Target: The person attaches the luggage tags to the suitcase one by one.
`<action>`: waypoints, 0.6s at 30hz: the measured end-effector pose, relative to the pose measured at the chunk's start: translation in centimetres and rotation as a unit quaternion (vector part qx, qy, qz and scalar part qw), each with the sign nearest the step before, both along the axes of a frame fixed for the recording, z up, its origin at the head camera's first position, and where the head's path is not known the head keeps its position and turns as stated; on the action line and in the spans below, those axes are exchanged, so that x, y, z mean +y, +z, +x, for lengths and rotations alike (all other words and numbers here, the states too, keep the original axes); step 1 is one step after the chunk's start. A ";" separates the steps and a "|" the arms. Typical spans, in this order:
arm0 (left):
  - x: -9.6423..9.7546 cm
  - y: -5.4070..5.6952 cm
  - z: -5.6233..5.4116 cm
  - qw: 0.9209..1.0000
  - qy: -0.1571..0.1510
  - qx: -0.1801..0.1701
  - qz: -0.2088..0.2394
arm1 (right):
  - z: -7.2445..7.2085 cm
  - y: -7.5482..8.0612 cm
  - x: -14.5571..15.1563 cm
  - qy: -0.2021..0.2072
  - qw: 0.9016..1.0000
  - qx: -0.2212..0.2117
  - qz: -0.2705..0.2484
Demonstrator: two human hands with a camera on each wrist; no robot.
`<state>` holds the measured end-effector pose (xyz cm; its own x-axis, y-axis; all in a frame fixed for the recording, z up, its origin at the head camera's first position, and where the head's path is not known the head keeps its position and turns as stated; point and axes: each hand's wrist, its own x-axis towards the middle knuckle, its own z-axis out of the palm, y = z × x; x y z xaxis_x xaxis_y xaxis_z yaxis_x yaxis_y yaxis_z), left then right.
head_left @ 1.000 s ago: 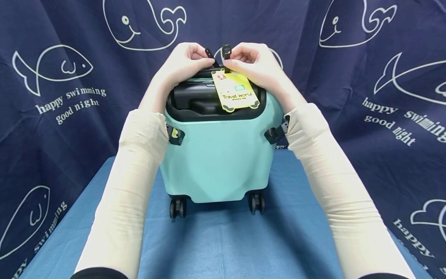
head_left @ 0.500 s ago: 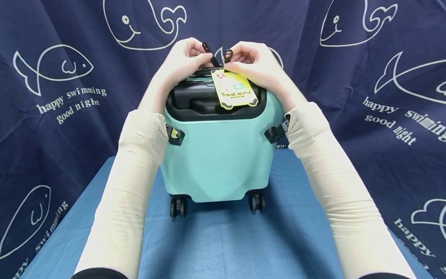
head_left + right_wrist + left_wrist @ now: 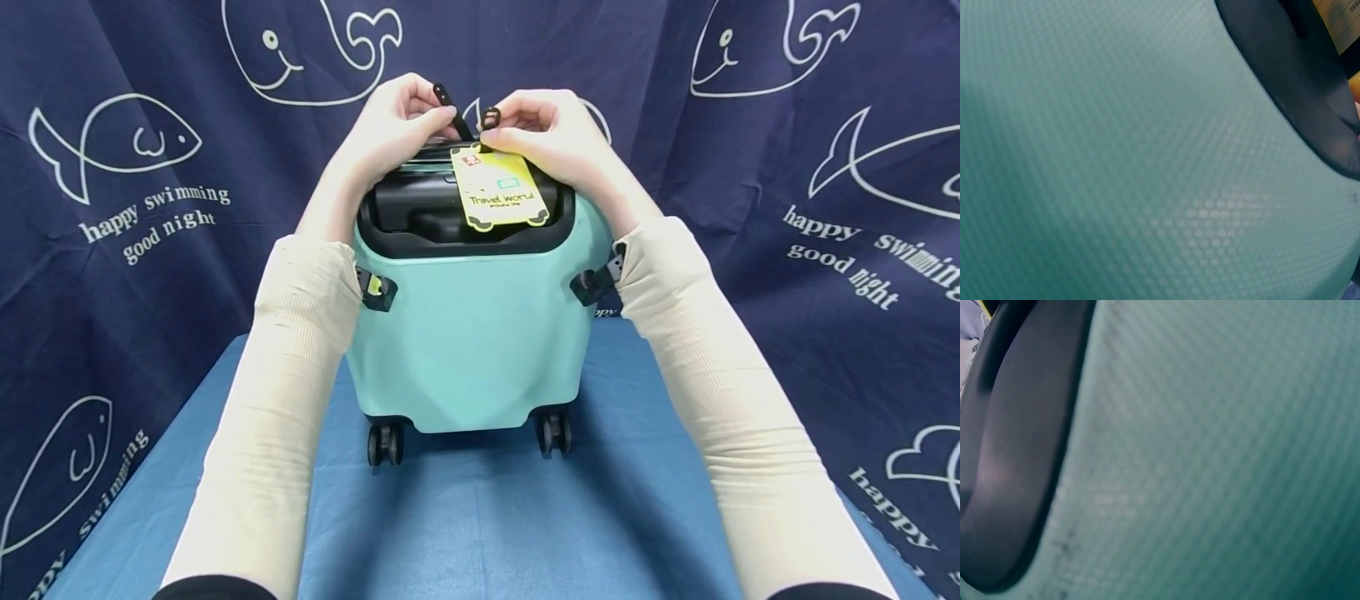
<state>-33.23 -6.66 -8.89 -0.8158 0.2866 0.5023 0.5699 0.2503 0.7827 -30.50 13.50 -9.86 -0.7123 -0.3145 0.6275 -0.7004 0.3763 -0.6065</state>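
Left hand point(image 3: 396, 121) and right hand point(image 3: 551, 133) pinch the black strap point(image 3: 462, 127) by its ends, its middle hidden.

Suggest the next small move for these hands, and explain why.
Probably bring the strap end toward the buckle: the left hand pinches that end, the right hand holds the buckle above the yellow tag, and the two pieces are apart, so they seem unfastened.

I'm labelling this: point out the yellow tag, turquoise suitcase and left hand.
Yellow tag point(image 3: 501, 189), head view: its printed face
Turquoise suitcase point(image 3: 472, 342), head view: middle of its near face
Left hand point(image 3: 395, 129), head view: by the thumb's base
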 end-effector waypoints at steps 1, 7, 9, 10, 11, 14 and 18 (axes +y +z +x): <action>0.0 0.0 0.0 1.000 -0.001 0.002 -0.004 | 0.0 0.0 0.0 -0.002 1.000 -0.001 0.001; -0.1 -0.1 0.1 1.000 -0.011 0.011 -0.012 | 0.1 0.0 0.0 -0.015 1.000 -0.004 0.006; -0.1 -0.1 0.2 1.000 -0.017 0.017 -0.008 | 0.1 0.1 0.0 -0.018 1.000 -0.003 0.006; -0.1 -0.1 0.2 1.000 -0.018 0.021 -0.008 | 0.1 0.1 0.0 -0.020 1.000 -0.003 0.007; -0.1 0.0 0.2 1.000 -0.020 0.021 -0.006 | 0.1 0.1 0.0 -0.021 1.000 0.000 0.007; -0.2 0.0 0.2 1.000 -0.013 0.027 -0.010 | 0.0 0.1 0.1 -0.025 1.000 0.001 0.001; -0.3 -0.2 0.2 1.000 0.003 0.026 -0.013 | -0.1 -0.1 0.2 -0.020 1.000 -0.005 -0.022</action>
